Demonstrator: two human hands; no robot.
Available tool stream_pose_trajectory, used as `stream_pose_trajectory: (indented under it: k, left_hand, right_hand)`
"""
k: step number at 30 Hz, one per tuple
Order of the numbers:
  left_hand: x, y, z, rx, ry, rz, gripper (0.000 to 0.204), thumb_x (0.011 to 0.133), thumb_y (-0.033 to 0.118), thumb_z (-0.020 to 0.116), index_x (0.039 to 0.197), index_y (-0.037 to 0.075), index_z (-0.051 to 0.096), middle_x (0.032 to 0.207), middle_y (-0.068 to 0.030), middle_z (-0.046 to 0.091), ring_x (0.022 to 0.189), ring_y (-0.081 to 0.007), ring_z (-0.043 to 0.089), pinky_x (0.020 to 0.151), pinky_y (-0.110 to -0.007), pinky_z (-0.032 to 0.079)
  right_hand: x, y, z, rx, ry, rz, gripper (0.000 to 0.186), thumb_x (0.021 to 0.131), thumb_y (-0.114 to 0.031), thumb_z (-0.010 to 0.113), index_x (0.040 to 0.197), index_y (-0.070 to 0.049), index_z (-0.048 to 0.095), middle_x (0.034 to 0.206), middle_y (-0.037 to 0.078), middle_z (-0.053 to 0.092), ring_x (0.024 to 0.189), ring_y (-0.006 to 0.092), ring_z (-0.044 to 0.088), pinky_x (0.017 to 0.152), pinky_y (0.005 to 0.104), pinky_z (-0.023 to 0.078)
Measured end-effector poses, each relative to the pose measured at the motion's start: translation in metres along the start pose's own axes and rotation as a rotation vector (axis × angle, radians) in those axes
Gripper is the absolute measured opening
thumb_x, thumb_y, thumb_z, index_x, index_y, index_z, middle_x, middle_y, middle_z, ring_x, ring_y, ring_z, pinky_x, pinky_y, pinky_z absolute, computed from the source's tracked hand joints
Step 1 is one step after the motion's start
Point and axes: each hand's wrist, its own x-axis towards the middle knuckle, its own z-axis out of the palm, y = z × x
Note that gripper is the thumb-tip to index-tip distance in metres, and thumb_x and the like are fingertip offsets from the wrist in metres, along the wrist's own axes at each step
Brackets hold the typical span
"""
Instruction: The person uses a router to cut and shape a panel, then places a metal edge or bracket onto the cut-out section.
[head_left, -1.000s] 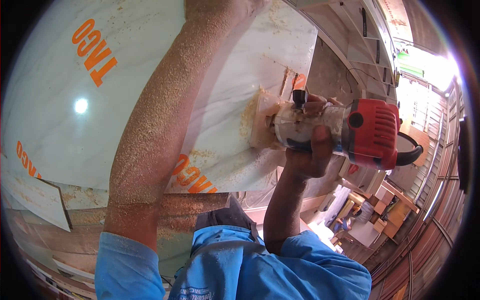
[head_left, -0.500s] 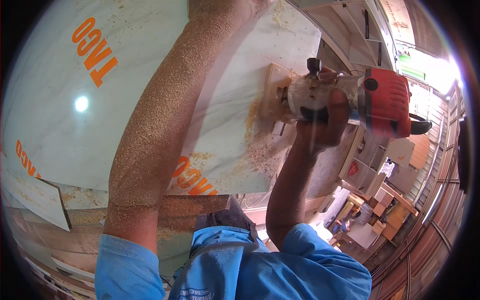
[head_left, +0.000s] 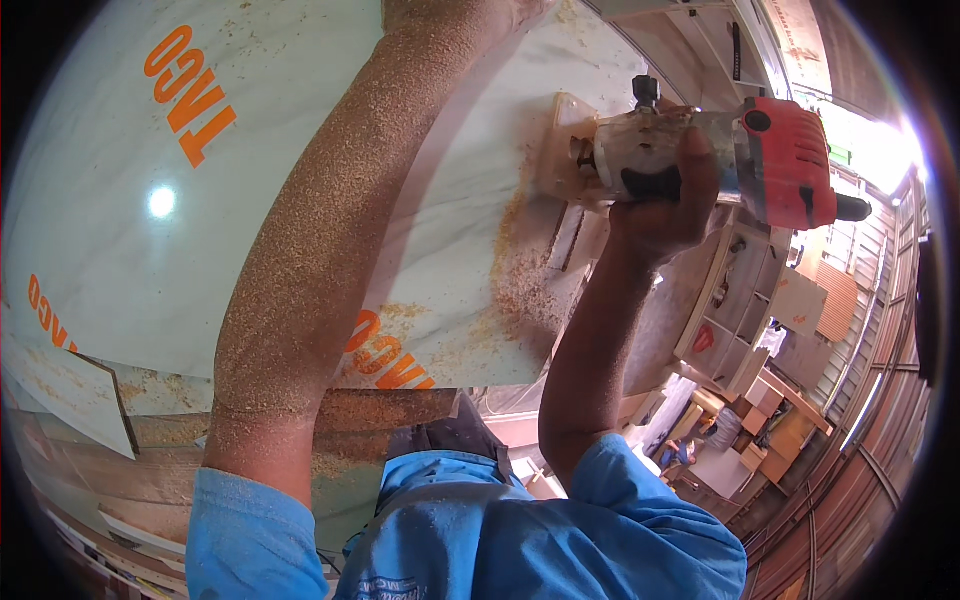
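My right hand (head_left: 672, 212) is wrapped round the body of a trim router (head_left: 650, 148) with a red motor cap and a black knob. The router lies on its side, its pale square base (head_left: 572, 140) against the right edge of a white marble-patterned panel (head_left: 110, 200) with orange lettering. Across that panel stretches my left arm, thickly coated in sawdust. My left hand (head_left: 475, 14) is at the far edge of the view, by the panel's surface; its fingers are cut off from sight. Sawdust (head_left: 520, 290) is heaped along the panel's right edge near the router.
A smaller white board (head_left: 70, 395) lies at the lower left over dusty wood. Open white cabinet frames (head_left: 690, 45) stand at the far right. Beyond my right arm are shelves (head_left: 735, 310), stacked boxes and boards (head_left: 770, 420), and a corrugated wall (head_left: 850, 330).
The router and my right hand have shifted away from me along the panel's right edge and slightly right. More of the edge behind the router shows. My left arm is nearly still.
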Motion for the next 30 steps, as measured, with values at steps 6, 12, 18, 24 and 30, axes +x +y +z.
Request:
stream_pose_trajectory:
  k: [6, 12, 18, 24, 30]
  left_hand:
    - [0.0, -0.001, 0.003, -0.009, 0.041, 0.01, 0.059, 0.079, 0.04, 0.08, 0.112, -0.006, 0.065, 0.112, -0.0203, 0.062, 0.114, -0.0349, 0.056, 0.107, -0.046, 0.038]
    - [-0.001, 0.0, 0.002, -0.061, 0.044, 0.001, 0.056, 0.078, 0.037, 0.081, 0.112, -0.005, 0.065, 0.113, -0.0203, 0.062, 0.115, -0.0347, 0.055, 0.108, -0.045, 0.038]
    - [-0.002, -0.001, 0.003, -0.003, 0.034, 0.002, 0.055, 0.078, 0.036, 0.081, 0.11, -0.005, 0.065, 0.112, -0.0198, 0.062, 0.114, -0.0346, 0.055, 0.107, -0.045, 0.039]
    - [0.0, -0.002, -0.002, -0.018, -0.01, -0.01, 0.057, 0.078, 0.039, 0.082, 0.111, -0.005, 0.066, 0.114, -0.0205, 0.062, 0.115, -0.0347, 0.055, 0.107, -0.045, 0.039]
    - [-0.001, 0.006, -0.008, 0.061, -0.025, -0.046, 0.058, 0.08, 0.039, 0.082, 0.112, -0.005, 0.066, 0.117, -0.0193, 0.062, 0.118, -0.0338, 0.055, 0.109, -0.045, 0.039]
  right_hand:
    - [0.014, 0.007, 0.003, -0.084, -0.011, -0.122, 0.038, 0.083, -0.023, 0.07, 0.105, 0.007, 0.069, 0.099, 0.02, 0.072, 0.09, 0.0278, 0.071, 0.083, 0.0398, 0.059]
    - [0.015, 0.011, 0.004, -0.036, 0.017, -0.105, 0.037, 0.083, -0.021, 0.069, 0.105, 0.008, 0.068, 0.101, 0.022, 0.072, 0.091, 0.0276, 0.071, 0.082, 0.0406, 0.061]
    - [0.012, 0.007, 0.008, -0.019, 0.04, -0.062, 0.038, 0.084, -0.022, 0.069, 0.107, 0.009, 0.067, 0.101, 0.022, 0.072, 0.089, 0.0276, 0.072, 0.079, 0.0399, 0.062]
    - [0.004, -0.005, 0.023, -0.004, 0.029, -0.086, 0.037, 0.085, -0.025, 0.073, 0.103, 0.007, 0.07, 0.1, 0.02, 0.072, 0.087, 0.0262, 0.071, 0.078, 0.0384, 0.061]
    - [0.001, -0.004, 0.006, -0.073, -0.03, 0.029, 0.039, 0.087, -0.029, 0.07, 0.105, 0.006, 0.07, 0.103, 0.017, 0.071, 0.093, 0.0254, 0.07, 0.083, 0.0392, 0.059]
